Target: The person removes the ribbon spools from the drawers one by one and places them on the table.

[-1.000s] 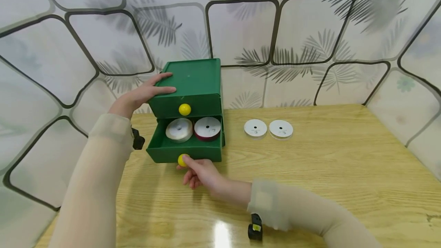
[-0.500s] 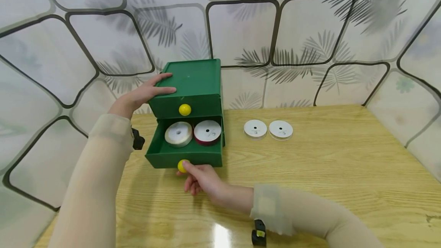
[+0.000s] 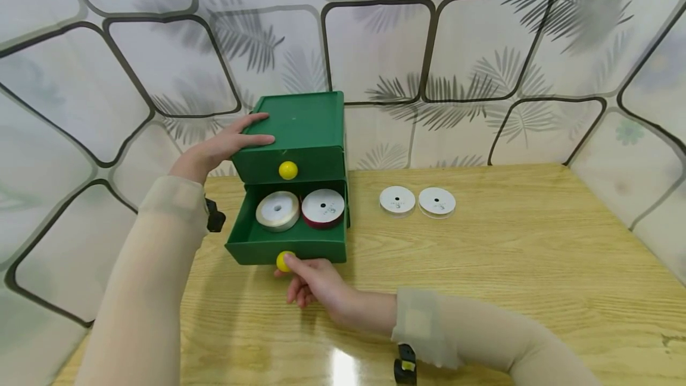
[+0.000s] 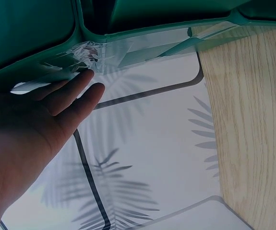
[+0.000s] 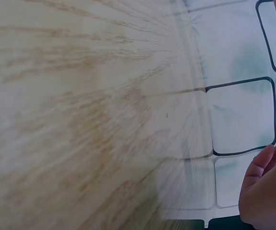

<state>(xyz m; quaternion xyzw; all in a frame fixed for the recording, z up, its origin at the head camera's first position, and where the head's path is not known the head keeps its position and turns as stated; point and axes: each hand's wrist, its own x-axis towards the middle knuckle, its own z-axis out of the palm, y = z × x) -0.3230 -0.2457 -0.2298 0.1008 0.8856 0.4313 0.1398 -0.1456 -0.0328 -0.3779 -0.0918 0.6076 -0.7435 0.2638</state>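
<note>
The lower drawer [image 3: 318, 251] of the green cabinet [image 3: 300, 124] stands pulled out over the table [image 3: 509, 255], on the left side of the head view. The right hand [image 3: 321, 285] pinches its yellow knob [image 3: 281, 262] between thumb and finger. Inside, a cream spool [image 3: 267, 214] lies beside a dark red spool [image 3: 321, 219]; only the head view shows this content. The left hand [image 3: 220, 145] rests on the cabinet's top with two digits spread apart. The left wrist view adds what the head view hides: other fingers, rather straight, by the crumpled clear film [image 4: 92, 53] on the cabinet; whether they touch it, one cannot tell. The right wrist view shows mostly table and patterned wall covering [image 5: 243, 115]. To the cabinet's right, two white spools [image 3: 398, 206] lie side by side.
</note>
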